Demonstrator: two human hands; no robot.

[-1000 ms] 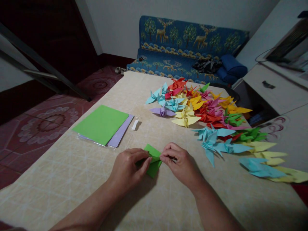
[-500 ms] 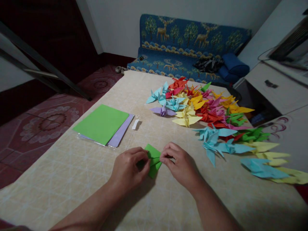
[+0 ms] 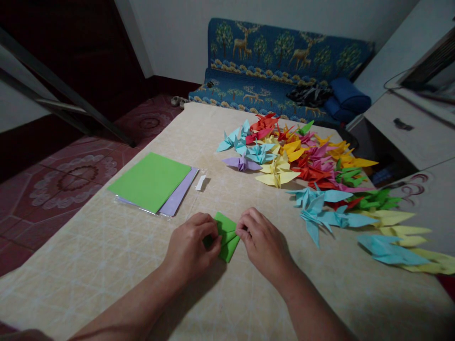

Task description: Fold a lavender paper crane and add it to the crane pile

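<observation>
A small folded piece of green origami paper (image 3: 227,234) lies low over the table between my two hands, with creases and a flap visible on its upper face. My left hand (image 3: 194,239) is closed on its left edge, thumb and forefinger pinched together. At the right corner, my right hand (image 3: 259,239) pinches the paper between thumb and fingertips. Beyond my left hand rests a stack of green paper sheets (image 3: 151,182), with purple sheets (image 3: 178,194) and a clear wrapper partly under it.
Many folded paper cranes (image 3: 313,161) in several colours cover the table's right side. A small white paper scrap (image 3: 201,183) lies by the sheets. Behind the patterned tablecloth (image 3: 88,270) stands a blue bench (image 3: 256,85); a white cabinet (image 3: 419,128) is at right.
The flap on the green paper lies flatter than before, and its creases have shifted a little. Both hands keep almost the same place and grip.
</observation>
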